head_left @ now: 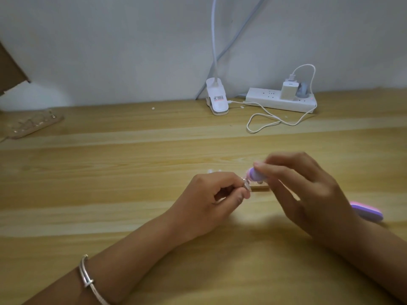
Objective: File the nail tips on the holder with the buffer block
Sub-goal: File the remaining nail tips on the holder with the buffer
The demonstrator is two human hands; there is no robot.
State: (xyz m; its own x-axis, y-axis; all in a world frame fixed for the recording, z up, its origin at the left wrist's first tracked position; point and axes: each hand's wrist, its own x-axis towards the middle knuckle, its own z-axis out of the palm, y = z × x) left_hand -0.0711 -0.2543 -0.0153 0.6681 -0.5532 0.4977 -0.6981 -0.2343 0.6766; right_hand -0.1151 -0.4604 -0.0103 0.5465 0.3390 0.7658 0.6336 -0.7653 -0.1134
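Your L hand [209, 194] pinched the nail tip holder [262, 187] on the worktop [110, 172]; R hand [308, 190] fingers clamped the buffer block [255, 176] over it.

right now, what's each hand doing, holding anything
Left hand: pinches the nail tip holder.
Right hand: grip closed round the buffer block.

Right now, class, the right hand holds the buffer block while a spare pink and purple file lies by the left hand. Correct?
No. In the head view the spare file lies by the right hand, not the left hand; the right hand does hold the buffer block.
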